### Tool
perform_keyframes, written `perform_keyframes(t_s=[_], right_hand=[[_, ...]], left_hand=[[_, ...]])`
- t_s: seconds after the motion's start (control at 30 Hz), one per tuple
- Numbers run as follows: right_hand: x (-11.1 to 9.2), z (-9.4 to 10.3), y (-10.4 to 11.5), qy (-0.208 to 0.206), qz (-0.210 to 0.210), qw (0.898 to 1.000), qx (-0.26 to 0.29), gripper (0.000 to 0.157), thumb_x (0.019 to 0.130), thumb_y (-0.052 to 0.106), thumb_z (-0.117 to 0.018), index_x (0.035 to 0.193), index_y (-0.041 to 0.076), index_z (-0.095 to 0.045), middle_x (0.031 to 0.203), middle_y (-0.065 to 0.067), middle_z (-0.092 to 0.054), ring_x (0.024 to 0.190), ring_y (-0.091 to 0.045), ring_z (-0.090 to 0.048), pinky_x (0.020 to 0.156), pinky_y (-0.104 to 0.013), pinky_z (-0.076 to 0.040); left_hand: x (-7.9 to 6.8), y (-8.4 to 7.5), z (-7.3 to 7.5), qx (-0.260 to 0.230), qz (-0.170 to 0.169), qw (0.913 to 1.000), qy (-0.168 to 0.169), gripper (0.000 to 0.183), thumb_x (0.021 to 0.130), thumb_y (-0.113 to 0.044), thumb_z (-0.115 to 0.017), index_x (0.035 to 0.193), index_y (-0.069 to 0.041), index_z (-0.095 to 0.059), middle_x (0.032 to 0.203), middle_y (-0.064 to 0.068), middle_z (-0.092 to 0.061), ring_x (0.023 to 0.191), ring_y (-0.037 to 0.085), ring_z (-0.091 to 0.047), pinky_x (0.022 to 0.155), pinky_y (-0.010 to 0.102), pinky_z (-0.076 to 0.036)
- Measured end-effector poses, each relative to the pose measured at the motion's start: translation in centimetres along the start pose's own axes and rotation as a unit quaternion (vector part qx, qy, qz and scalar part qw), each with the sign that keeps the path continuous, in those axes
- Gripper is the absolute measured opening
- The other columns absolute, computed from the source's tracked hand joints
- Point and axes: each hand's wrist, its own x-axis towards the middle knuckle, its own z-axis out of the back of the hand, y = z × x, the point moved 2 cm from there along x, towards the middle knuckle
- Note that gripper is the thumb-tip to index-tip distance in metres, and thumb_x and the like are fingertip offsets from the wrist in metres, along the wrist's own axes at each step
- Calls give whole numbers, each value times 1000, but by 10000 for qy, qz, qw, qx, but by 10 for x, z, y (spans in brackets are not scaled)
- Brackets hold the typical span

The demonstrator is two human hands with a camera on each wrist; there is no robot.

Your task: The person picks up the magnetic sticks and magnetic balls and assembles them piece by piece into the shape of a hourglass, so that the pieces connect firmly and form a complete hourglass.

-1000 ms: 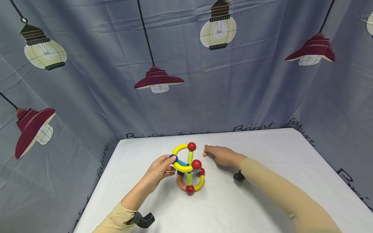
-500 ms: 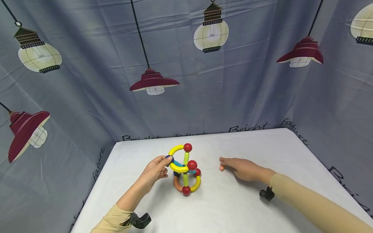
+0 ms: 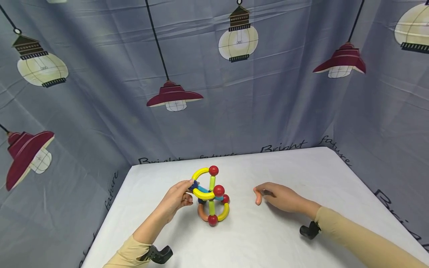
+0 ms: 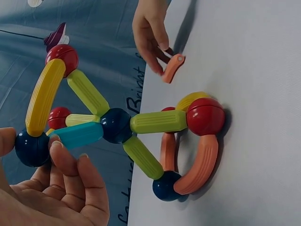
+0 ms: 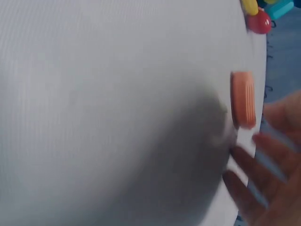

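Observation:
A magnetic stick-and-ball structure (image 3: 212, 208) of red and dark blue balls with green, yellow, light blue and orange sticks stands on the white table. My left hand (image 3: 177, 199) pinches the dark blue ball (image 4: 32, 148) at its upper left side, between thumb and fingers. A loose curved orange magnetic stick (image 3: 258, 196) is right of the structure, close to the tabletop. My right hand (image 3: 283, 197) is beside it, fingertips right at its far end. In the right wrist view, the fingers are spread, with a gap between them and the orange stick (image 5: 243, 100).
The white tabletop (image 3: 261, 238) stretches around both hands. Behind it hangs a grey-blue curtain (image 3: 234, 123) printed with lamps and lettering. A black wrist camera (image 3: 161, 255) sits on the left wrist, another black one (image 3: 310, 230) on the right.
My right hand has moved right, away from the structure, and loosened its fingers from the curved orange stick, which now shows more fully. The left hand keeps its pinch on the blue ball.

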Motion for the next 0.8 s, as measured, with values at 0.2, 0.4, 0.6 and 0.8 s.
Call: perform_keyframes(t_s=[0.2, 0.4, 0.6, 0.8], right_hand=[[10, -7, 2, -506, -759, 9954, 298, 39, 101, 35, -66, 125, 4, -71, 114, -3, -65, 93, -16, -58, 81, -38, -51], [16, -12, 8, -662, -1109, 9916, -22, 38, 100, 41, -65, 113, 8, -78, 105, 1, -63, 90, -15, -57, 82, -39, -49], [18, -14, 14, -745, -1173, 9902, -153, 36, 99, 39, -67, 113, 9, -78, 104, 1, -64, 93, -16, -58, 83, -41, -50], [23, -19, 17, -615, -1295, 9897, -12, 29, 99, 38, -68, 78, 21, -79, 96, 4, -62, 80, -15, -52, 69, -34, -43]], left_hand=[[1, 1, 4, -218, -10, 9997, 61, 51, 101, -44, -59, 124, 1, -60, 98, 11, -61, 75, 17, -58, 77, 31, -56], [0, 2, 3, -199, -17, 9997, 141, 54, 101, -47, -58, 127, 1, -60, 98, 11, -60, 76, 18, -58, 78, 32, -56], [1, 3, 3, -284, 2, 9995, 166, 49, 102, -43, -58, 124, 1, -60, 97, 11, -61, 76, 18, -58, 78, 32, -56], [1, 2, 3, -267, -30, 9994, 211, 51, 101, -44, -58, 124, 2, -58, 96, 9, -61, 77, 18, -59, 79, 32, -56]])
